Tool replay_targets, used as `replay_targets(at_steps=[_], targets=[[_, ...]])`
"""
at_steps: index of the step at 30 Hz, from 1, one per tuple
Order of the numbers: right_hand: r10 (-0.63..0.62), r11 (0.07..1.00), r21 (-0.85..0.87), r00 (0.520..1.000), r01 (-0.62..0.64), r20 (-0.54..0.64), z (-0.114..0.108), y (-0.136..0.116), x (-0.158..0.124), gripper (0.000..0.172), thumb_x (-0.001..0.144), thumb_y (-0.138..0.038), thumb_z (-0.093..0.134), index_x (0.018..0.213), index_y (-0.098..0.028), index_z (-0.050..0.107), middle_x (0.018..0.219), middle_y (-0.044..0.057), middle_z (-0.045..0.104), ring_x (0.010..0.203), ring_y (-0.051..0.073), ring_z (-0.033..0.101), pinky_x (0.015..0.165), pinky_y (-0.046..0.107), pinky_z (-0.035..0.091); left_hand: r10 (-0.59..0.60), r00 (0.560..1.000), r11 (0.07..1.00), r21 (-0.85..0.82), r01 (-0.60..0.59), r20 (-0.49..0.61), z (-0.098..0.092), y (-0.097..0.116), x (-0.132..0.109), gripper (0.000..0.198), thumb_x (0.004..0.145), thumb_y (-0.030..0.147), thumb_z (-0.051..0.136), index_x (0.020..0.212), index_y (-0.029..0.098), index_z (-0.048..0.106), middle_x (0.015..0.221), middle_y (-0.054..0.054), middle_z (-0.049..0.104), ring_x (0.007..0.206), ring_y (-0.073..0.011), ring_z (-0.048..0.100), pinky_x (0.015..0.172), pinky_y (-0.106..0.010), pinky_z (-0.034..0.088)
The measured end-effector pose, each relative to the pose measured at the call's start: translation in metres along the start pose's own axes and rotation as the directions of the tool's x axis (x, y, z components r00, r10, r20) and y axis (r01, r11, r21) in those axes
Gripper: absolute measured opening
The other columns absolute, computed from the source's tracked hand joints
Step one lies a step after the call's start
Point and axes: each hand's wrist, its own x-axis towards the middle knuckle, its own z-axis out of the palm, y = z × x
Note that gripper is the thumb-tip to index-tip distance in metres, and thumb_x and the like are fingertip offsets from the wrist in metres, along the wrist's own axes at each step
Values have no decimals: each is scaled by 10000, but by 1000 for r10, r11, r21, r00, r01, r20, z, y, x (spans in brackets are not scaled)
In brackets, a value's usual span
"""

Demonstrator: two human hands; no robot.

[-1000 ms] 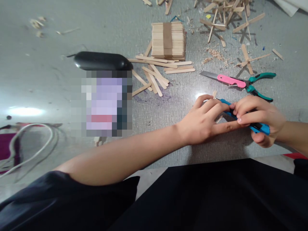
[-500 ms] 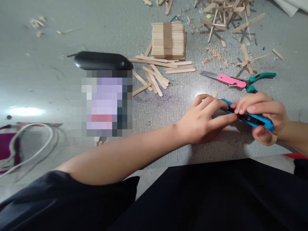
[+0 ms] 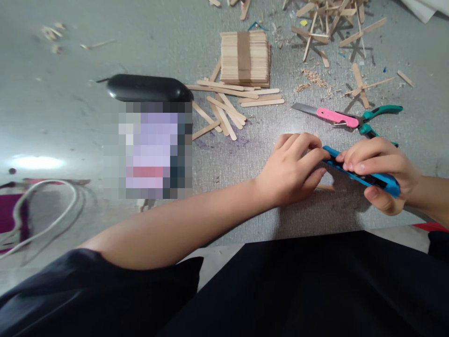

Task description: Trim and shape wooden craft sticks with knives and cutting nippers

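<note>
My right hand is wrapped round a blue utility knife with a black inner track, its fingertips pressed along the top and its thumb underneath. The knife slants across, front end toward the left. At that front end, my left hand is curled, with its fingertips close to or touching the knife; whatever sits between the fingers is hidden. No blade of the blue knife shows. A piece of wooden stick peeks out below the left fingers.
Beyond the hands lie a pink utility knife with its blade out and green-handled pliers. Farther off are a banded stack of craft sticks, loose sticks, crossed-stick pieces and shavings. A black case lies left.
My left fingers and thumb have drawn back leftward from the top of the blue knife to its front end. The right hand keeps its grip, shifting only slightly.
</note>
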Motion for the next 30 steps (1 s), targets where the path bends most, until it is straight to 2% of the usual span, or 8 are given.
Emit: replay_targets(at_steps=[9, 14, 19, 30], targets=[[-92, 993, -57, 981, 102, 168, 0, -4, 4, 254, 1068, -379, 761, 1260, -214, 778, 1048, 73, 783, 957, 240, 816, 956, 445, 794, -47, 998, 997, -52, 50, 51, -1, -2, 0, 182, 1157, 267, 655, 1313, 204, 723, 1291, -120, 749, 1156, -271, 719, 1000, -447, 561], [-96, 988, -90, 955, 126, 282, 3, -5, 0, 202, 1118, -376, 705, 1251, -227, 736, 1046, 66, 778, 975, 242, 796, 978, 486, 779, -84, 992, 993, -74, 91, 98, -2, -2, 1, 145, 1157, 267, 636, 1264, 221, 722, 1306, -126, 740, 1150, -281, 702, 1003, -468, 573], [-130, 979, -114, 950, 168, 283, 7, -5, -1, 156, 1134, -354, 680, 1218, -230, 722, 1019, 57, 770, 913, 225, 775, 988, 462, 774, -92, 991, 993, -71, 99, 97, -1, -1, 1, 105, 1140, 245, 653, 1218, 217, 718, 1291, -130, 730, 1138, -282, 693, 993, -472, 576], [-136, 972, -145, 944, 186, 299, 10, -6, -4, 121, 1143, -328, 660, 1225, -250, 704, 1002, 43, 767, 923, 224, 778, 997, 474, 778, -119, 985, 988, -78, 130, 129, -1, -1, 1, 75, 1125, 236, 670, 1180, 217, 718, 1279, -127, 719, 1131, -282, 684, 990, -474, 567]])
